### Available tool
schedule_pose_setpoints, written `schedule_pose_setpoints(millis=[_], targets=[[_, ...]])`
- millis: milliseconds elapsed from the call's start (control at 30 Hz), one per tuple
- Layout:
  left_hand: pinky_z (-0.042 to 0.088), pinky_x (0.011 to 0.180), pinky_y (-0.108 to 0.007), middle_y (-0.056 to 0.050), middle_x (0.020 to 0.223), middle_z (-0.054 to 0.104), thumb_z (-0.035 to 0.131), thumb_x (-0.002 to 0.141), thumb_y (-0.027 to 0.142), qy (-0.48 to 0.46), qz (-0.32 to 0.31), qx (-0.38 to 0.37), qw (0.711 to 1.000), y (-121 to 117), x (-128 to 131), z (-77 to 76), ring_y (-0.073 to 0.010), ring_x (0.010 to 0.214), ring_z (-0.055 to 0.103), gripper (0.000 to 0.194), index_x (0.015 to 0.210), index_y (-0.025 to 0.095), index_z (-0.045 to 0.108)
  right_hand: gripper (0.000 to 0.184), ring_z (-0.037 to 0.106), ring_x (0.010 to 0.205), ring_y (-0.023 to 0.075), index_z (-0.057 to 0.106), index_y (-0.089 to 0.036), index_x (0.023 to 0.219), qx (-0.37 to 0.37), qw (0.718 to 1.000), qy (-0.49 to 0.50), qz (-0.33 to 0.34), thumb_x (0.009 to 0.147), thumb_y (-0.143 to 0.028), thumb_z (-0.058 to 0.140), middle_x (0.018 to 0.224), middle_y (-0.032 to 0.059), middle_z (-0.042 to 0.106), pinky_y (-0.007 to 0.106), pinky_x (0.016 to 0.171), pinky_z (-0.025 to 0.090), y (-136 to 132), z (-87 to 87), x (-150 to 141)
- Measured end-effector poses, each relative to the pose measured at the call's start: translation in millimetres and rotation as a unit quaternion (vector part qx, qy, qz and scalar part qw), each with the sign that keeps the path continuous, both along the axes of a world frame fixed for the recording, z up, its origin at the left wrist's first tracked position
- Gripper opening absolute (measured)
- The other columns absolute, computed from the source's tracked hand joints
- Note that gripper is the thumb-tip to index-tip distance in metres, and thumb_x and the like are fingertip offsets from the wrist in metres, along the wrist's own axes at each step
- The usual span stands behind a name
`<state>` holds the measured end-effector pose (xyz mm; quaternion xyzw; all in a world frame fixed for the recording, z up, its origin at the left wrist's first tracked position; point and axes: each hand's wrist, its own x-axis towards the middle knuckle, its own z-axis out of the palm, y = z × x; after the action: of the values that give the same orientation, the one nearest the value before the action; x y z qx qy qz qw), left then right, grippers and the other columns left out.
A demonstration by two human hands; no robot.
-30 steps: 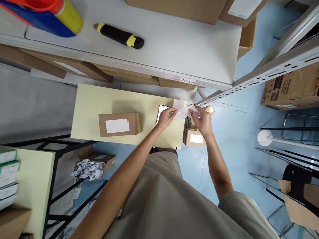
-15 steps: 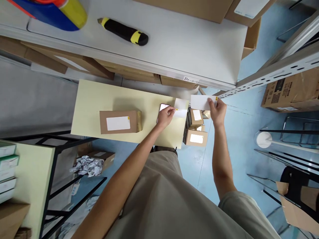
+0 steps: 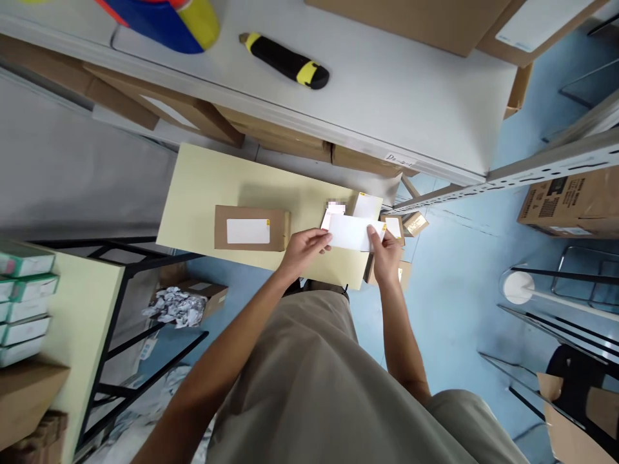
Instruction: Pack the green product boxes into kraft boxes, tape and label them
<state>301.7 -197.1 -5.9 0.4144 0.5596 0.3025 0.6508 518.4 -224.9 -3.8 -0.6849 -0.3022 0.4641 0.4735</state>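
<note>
hand-held white label (image 3: 351, 232), handwritten shelf tag (image 3: 400, 159)

Count by item:

- Hands: two, a bare left hand (image 3: 304, 249) and a bare right hand (image 3: 385, 255).
- White rectangular paper sheet with yellow corner mark (image 3: 351, 232), held: one.
- White paper with yellow mark (image 3: 368, 207), lying flat: one visible; number of layers cannot be told.
- Phone with lit screen (image 3: 333, 216), partly hidden: one.
- Pale yellow rectangular tables: two, the work table (image 3: 203, 193) and the side table (image 3: 87, 309).
- Brown cardboard box (image 3: 221, 229) on the work table: one, bearing one white label (image 3: 247, 231).
- Black-and-yellow cutter (image 3: 280, 57): one.
- White handwritten shelf tag (image 3: 400, 159): one.
- Small brown cardboard cartons (image 3: 416, 224) beyond the work table: at least three.
- Green-and-white flat boxes (image 3: 29, 310): at least five.
- White round disc (image 3: 518, 287): one.
</note>
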Motion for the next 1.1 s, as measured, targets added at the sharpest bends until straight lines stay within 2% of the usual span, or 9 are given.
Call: schedule_pose_setpoints(millis=[133, 267, 433, 633, 733, 833, 967, 1033, 1100], targets=[[0.056, 0.063, -0.030, -0.006, 0.075, 0.076, 0.078, 0.087, 0.066, 0.028, 0.045, 0.001, 0.999, -27.3, -52.3, 13.7, -0.0190, 0.071, 0.069, 0.047, 0.095, 0.020, 0.082, 0.056, 0.055, 0.063, 0.0145, 0.068, -0.020, 0.079, -0.037, 0.997, 0.061, 0.042, 0.081, -0.075, 0.081, 0.071, -0.0011, 0.063, 0.028, 0.048, 0.055, -3.6, 2.1, -45.2], [0.057, 0.062, -0.030, -0.008, 0.089, 0.082, 0.083, 0.084, 0.060, 0.010, 0.033, -0.013, 0.999, -42.9, -98.1, 29.2, -0.0190, 0.072, 0.069, 0.041, 0.097, 0.022, 0.084, 0.055, 0.056, 0.062, 0.0133, 0.069, -0.021, 0.082, -0.027, 0.994, 0.071, 0.082, 0.081, -0.074, 0.083, 0.072, -0.0024, 0.063, 0.029, 0.049, 0.062, -0.2, 14.4, -78.0], [0.058, 0.061, -0.031, -0.009, 0.094, 0.083, 0.084, 0.084, 0.057, -0.001, 0.028, 0.000, 1.000, -51.9, -146.2, 48.1, -0.0205, 0.075, 0.070, 0.033, 0.093, 0.025, 0.085, 0.052, 0.054, 0.056, 0.0124, 0.068, -0.022, 0.078, 0.005, 0.993, 0.028, 0.111, 0.084, -0.072, 0.082, 0.067, -0.0034, 0.061, 0.028, 0.048, 0.059, 5.0, 34.8, -120.7], [0.049, 0.050, -0.029, -0.008, 0.089, 0.081, 0.083, 0.084, 0.058, -0.025, 0.021, 0.012, 0.999, -52.4, -203.1, 53.3, -0.0149, 0.058, 0.059, 0.034, 0.087, 0.024, 0.082, 0.053, 0.057, 0.056, 0.0133, 0.065, -0.023, 0.074, 0.007, 0.992, 0.002, 0.128, 0.084, -0.072, 0.083, 0.065, -0.0032, 0.060, 0.029, 0.049, 0.059, 3.8, 56.4, -184.0], [0.048, 0.049, -0.029, -0.007, 0.088, 0.080, 0.082, 0.085, 0.055, -0.042, 0.018, 0.021, 0.999, -50.8, -230.8, 52.7, -0.0136, 0.055, 0.056, 0.031, 0.085, 0.024, 0.081, 0.053, 0.058, 0.058, 0.0136, 0.065, -0.023, 0.074, -0.002, 0.991, -0.014, 0.129, 0.085, -0.072, 0.082, 0.066, -0.0025, 0.062, 0.029, 0.050, 0.061, 2.0, 63.6, -213.5], [0.048, 0.049, -0.029, -0.008, 0.088, 0.081, 0.083, 0.084, 0.053, -0.061, 0.006, 0.029, 0.998, -49.3, -256.2, 52.0, -0.0149, 0.058, 0.059, 0.030, 0.086, 0.023, 0.082, 0.053, 0.058, 0.058, 0.0129, 0.065, -0.023, 0.076, -0.009, 0.992, -0.013, 0.127, 0.083, -0.072, 0.083, 0.068, -0.0025, 0.063, 0.028, 0.050, 0.061, 1.0, 63.0, -238.8], [0.049, 0.051, -0.028, -0.008, 0.088, 0.081, 0.083, 0.083, 0.051, -0.084, 0.000, 0.045, 0.995, -48.4, -284.4, 52.4, -0.0177, 0.066, 0.067, 0.029, 0.085, 0.022, 0.081, 0.056, 0.061, 0.061, 0.0135, 0.070, -0.021, 0.086, -0.038, 0.987, -0.024, 0.153, 0.085, -0.076, 0.079, 0.077, -0.0005, 0.068, 0.029, 0.051, 0.060, -0.9, 49.0, -268.8], [0.050, 0.054, -0.027, -0.008, 0.087, 0.081, 0.082, 0.084, 0.050, -0.086, -0.004, 0.063, 0.994, -47.8, -295.9, 52.7, -0.0187, 0.071, 0.070, 0.029, 0.085, 0.021, 0.080, 0.057, 0.066, 0.066, 0.0164, 0.072, -0.021, 0.095, -0.053, 0.980, -0.083, 0.171, 0.086, -0.077, 0.077, 0.080, 0.0011, 0.070, 0.032, 0.056, 0.062, -3.7, 42.7, -283.7], [0.049, 0.055, -0.025, -0.008, 0.088, 0.081, 0.080, 0.086, 0.049, -0.078, -0.013, 0.084, 0.993, -46.8, -305.7, 52.2, -0.0192, 0.075, 0.072, 0.029, 0.085, 0.020, 0.080, 0.056, 0.071, 0.081, 0.0210, 0.073, -0.021, 0.106, -0.033, 0.967, -0.182, 0.178, 0.087, -0.074, 0.078, 0.091, 0.0049, 0.073, 0.037, 0.069, 0.065, -8.9, 42.9, -298.6]])
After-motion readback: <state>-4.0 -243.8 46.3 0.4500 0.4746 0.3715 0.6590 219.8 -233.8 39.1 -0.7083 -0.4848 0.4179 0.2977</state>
